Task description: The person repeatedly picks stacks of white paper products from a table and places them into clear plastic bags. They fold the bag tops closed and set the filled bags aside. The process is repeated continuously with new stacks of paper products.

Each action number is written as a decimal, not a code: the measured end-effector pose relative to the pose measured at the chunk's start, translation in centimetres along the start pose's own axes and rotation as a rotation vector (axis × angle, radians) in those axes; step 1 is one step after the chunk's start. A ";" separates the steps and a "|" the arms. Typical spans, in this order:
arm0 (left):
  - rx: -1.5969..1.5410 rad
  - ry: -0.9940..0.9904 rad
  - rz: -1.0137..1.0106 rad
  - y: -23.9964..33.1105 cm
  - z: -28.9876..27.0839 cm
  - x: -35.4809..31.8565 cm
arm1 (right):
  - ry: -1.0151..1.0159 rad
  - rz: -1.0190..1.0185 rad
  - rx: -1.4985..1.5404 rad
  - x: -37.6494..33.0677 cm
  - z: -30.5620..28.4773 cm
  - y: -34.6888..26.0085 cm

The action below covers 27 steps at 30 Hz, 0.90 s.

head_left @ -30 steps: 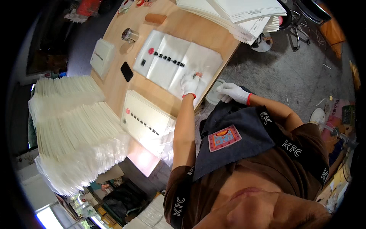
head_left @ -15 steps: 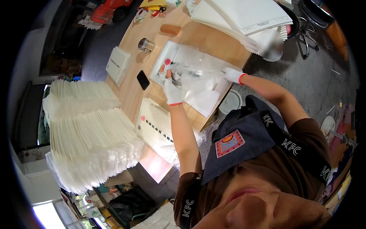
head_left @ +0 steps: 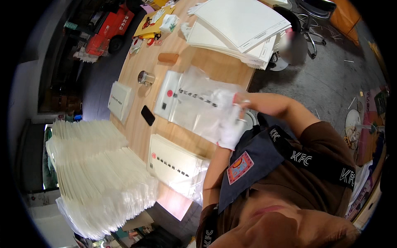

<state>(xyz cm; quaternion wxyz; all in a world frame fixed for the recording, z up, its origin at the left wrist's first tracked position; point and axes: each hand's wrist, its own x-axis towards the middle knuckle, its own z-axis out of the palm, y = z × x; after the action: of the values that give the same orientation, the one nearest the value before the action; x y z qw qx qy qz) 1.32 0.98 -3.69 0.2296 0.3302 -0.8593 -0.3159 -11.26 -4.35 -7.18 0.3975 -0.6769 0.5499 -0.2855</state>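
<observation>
On the wooden table [head_left: 223, 68], the left hand [head_left: 231, 129] and right hand [head_left: 223, 100] met clear plastic [head_left: 197, 113], grip too blurred to tell. A red vehicle [head_left: 117, 25] stood beyond.

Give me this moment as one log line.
left hand: gloved, at clear plastic sleeve | right hand: gloved, beside left, over sleeve | grip: blurred, unclear | smartphone: on wooden table, left of sleeve
</observation>
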 end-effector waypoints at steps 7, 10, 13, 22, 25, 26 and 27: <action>-0.531 0.323 -0.431 -6.2 -1.5 1.9 | 0.638 -0.278 -0.948 -5.7 -12.6 0.3; -0.629 0.294 -0.341 -5.2 -0.2 5.2 | 0.488 0.110 -0.995 -4.8 -15.9 2.6; -0.660 0.203 -0.241 -5.7 1.1 8.0 | 0.346 0.095 -1.143 -4.3 -16.7 3.2; -1.400 -0.064 -0.469 -2.9 2.4 13.8 | 0.470 -0.456 -1.418 -7.8 -15.8 -1.3; -1.208 0.028 -0.487 -5.5 1.9 13.1 | 0.256 -0.423 -0.740 -12.1 -11.9 -5.4; -1.113 -0.116 -0.488 -6.9 0.7 12.3 | 0.181 -0.298 -0.692 -13.3 -12.9 -6.2; -1.089 -0.114 -0.511 -5.2 -1.6 10.9 | 0.372 -0.393 -0.824 -14.3 -13.5 -4.6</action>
<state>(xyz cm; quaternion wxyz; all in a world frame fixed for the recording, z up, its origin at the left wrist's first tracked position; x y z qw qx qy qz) -2.83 -10.44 -4.17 0.2360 0.3438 -0.4783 -0.7728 -23.32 6.88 4.51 -0.0694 -0.8064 0.5405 -0.2298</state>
